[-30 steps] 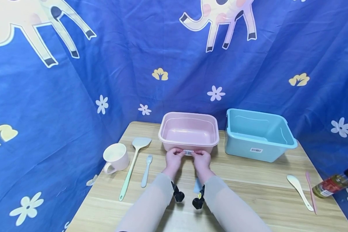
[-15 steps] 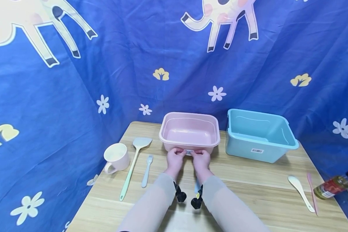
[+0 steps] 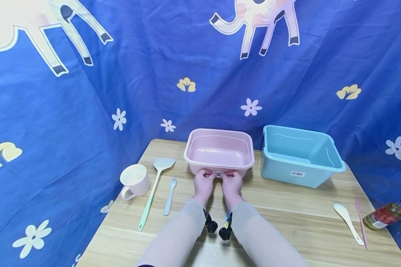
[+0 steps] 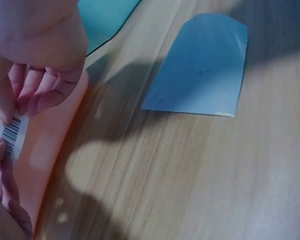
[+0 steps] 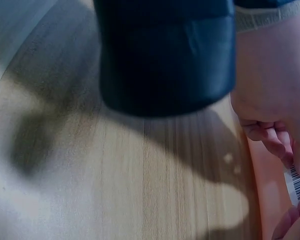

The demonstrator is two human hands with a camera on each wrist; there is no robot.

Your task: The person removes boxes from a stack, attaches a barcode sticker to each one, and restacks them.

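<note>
A pink plastic basin stands at the back middle. Low at its front wall is a small white barcode label. My left hand pinches one end of the label between thumb and curled fingers. From the other side my right hand pinches the opposite end, thumbs almost meeting. In the left wrist view the black bars show between the thumbs, and the pink wall lies right behind. A flat light-blue piece lies on the table near the right forearm, mostly covered by it in the head view.
Right of the basin stands a blue bin with its own label. On the left are a mug, a spatula and a small fork. A white spoon, pink stick and sauce bottle lie at the right.
The hands have drawn slightly closer together and a little higher on the basin's front wall; less of the label shows between the thumbs. The basin and other things stay put.
</note>
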